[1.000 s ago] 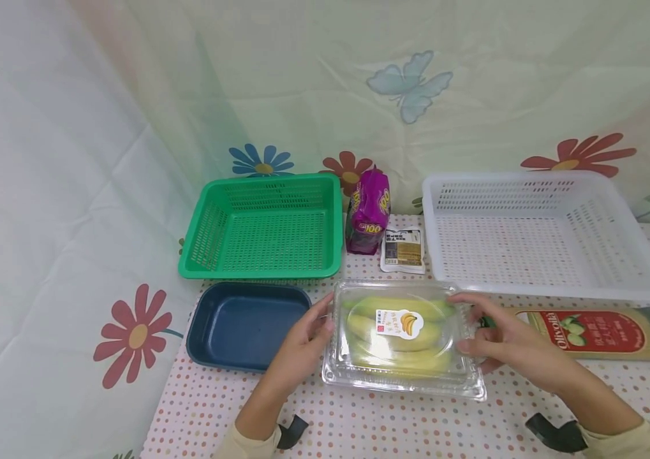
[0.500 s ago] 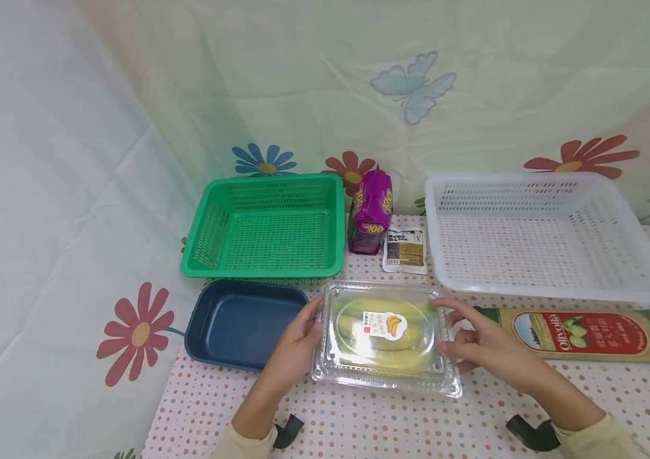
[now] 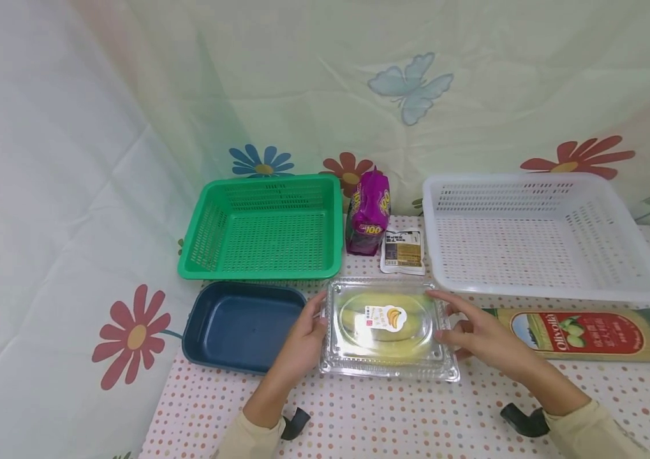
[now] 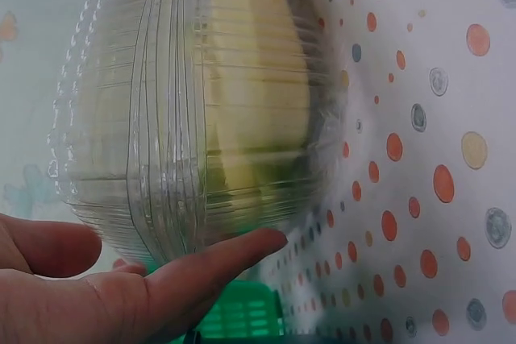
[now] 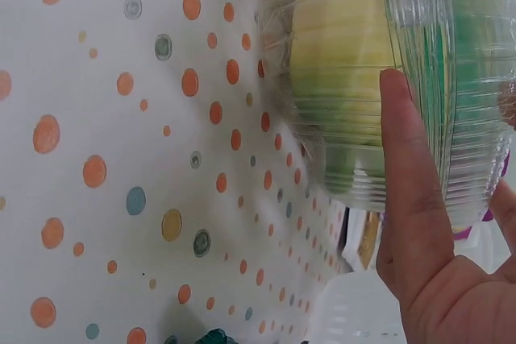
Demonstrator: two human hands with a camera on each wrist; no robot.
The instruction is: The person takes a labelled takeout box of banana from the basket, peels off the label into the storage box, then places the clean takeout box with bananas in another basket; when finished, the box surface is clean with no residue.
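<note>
A clear plastic clamshell box (image 3: 359, 366) with yellow-green bananas inside and a banana label on its lid sits low over the dotted table, between both hands. My left hand (image 3: 303, 341) holds its left end; in the left wrist view the thumb is on the lid side and the fingers reach along the base. On the right end, my right hand (image 3: 482, 338) grips it with thumb and fingers spread along the edge. One straight finger (image 5: 411, 167) lies against the base in the right wrist view. Whether the box's underside touches the table is hard to tell.
Behind stand a green basket (image 3: 334, 258) and a white basket (image 3: 537, 290), with a purple packet (image 3: 368, 213) and a small sachet (image 3: 404, 252) between them. A dark blue tub (image 3: 244, 328) is left, a spaghetti pack (image 3: 594, 335) right. A fabric backdrop hangs close behind.
Both hands have shifted the box of bananas to the left, mostly in the first half second, and it now lies straighter. The spaghetti pack is less covered by the right hand.
</note>
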